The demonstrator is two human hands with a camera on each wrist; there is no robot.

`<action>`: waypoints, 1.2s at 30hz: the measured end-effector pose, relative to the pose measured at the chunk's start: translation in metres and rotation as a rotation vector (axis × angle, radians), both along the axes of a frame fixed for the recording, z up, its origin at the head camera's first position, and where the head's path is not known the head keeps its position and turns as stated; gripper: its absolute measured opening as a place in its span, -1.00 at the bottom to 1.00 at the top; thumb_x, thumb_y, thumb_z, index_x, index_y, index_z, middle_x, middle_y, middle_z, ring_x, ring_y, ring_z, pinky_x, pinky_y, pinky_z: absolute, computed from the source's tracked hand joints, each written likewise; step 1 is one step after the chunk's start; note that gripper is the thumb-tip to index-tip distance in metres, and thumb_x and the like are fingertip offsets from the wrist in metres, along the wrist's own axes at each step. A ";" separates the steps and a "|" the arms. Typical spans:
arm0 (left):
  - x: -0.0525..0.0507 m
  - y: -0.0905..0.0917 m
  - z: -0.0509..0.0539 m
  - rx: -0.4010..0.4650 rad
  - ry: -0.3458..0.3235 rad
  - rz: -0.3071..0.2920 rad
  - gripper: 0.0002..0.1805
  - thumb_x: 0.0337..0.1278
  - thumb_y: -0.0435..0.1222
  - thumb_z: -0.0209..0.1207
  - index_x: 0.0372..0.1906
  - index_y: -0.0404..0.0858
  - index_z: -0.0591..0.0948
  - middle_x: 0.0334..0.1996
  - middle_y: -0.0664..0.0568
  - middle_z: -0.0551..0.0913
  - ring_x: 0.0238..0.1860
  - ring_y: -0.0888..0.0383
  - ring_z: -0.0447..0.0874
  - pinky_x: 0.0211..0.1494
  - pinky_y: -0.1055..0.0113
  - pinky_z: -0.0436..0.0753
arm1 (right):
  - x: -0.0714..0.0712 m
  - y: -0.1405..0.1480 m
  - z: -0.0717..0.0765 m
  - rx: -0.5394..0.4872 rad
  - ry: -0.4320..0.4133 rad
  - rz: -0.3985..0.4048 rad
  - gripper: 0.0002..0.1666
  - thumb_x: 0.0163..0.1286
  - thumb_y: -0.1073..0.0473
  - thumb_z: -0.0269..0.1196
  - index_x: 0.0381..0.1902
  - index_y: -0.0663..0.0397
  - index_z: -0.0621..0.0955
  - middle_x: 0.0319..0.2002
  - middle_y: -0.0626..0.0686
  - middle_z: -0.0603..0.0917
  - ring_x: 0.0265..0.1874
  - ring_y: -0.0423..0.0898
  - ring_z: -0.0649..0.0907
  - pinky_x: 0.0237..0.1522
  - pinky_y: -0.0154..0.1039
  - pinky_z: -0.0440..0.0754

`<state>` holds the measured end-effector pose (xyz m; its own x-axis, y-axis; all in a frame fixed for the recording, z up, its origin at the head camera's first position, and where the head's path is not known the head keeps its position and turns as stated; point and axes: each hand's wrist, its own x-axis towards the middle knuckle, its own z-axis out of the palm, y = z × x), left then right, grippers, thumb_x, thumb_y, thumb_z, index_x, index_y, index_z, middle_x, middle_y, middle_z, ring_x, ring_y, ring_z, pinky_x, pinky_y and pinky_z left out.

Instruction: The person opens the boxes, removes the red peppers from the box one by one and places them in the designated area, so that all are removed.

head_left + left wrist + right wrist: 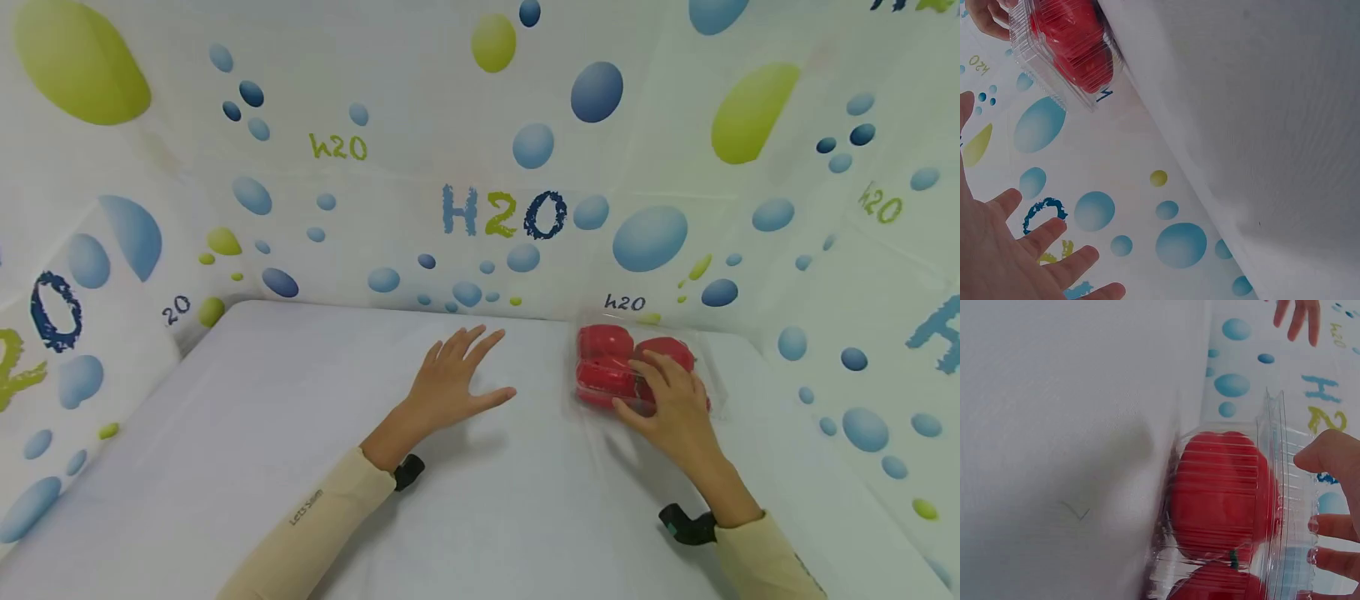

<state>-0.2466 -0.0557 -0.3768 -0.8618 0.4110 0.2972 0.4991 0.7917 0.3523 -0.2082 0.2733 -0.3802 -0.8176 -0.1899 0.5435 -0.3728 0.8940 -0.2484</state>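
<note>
On the right side of the table stands a clear plastic clamshell box (570, 400), closed over several red, lobed vegetables (603, 377) that look like bell peppers. A bit of green stem shows between two of them in the right wrist view. My right hand (675, 412) is over the box's right front part, fingers spread and slightly bent. In the right wrist view its fingertips (1315, 524) are at the lid's edge; firm contact is hard to judge. Left of the box, my left hand (446, 383) hovers above the table with fingers spread, holding nothing.
A white cloth covers the table (300, 400). Behind it and along both sides hangs a white sheet (420, 100) printed with blue and green bubbles and H2O lettering. The box stands near the table's back edge. Both wrists carry a black strap mount (686, 527).
</note>
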 end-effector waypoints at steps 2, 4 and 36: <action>0.000 0.001 0.001 0.009 0.005 -0.001 -0.07 0.12 0.31 0.11 0.54 0.11 0.08 0.51 -0.01 0.13 0.51 -0.11 0.01 0.45 -0.22 0.03 | -0.001 0.001 0.001 0.008 0.004 -0.008 -0.31 0.02 0.10 0.48 0.13 0.14 0.53 0.21 0.29 0.44 0.25 0.26 0.35 0.19 0.51 0.11; -0.001 0.003 0.001 0.022 0.004 -0.003 -0.07 0.11 0.30 0.12 0.53 0.10 0.10 0.50 -0.02 0.15 0.51 -0.12 0.03 0.44 -0.21 0.05 | -0.001 0.002 0.002 0.018 -0.002 -0.024 -0.31 0.01 0.12 0.49 0.12 0.14 0.53 0.20 0.29 0.45 0.25 0.26 0.35 0.19 0.53 0.10; -0.010 0.034 -0.001 0.032 -0.002 -0.035 -0.10 0.13 0.30 0.11 0.52 0.07 0.15 0.43 -0.03 0.29 0.44 -0.01 0.19 0.40 -0.12 0.24 | -0.002 0.007 -0.003 0.024 0.051 -0.033 -0.43 -0.03 0.23 0.52 -0.01 0.17 0.61 0.01 0.26 0.61 0.10 0.22 0.49 0.19 0.41 0.25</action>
<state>-0.2568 -0.0212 -0.3773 -0.8478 0.4309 0.3090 0.5253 0.7624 0.3780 -0.2105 0.2801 -0.3837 -0.7950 -0.1766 0.5804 -0.3545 0.9116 -0.2081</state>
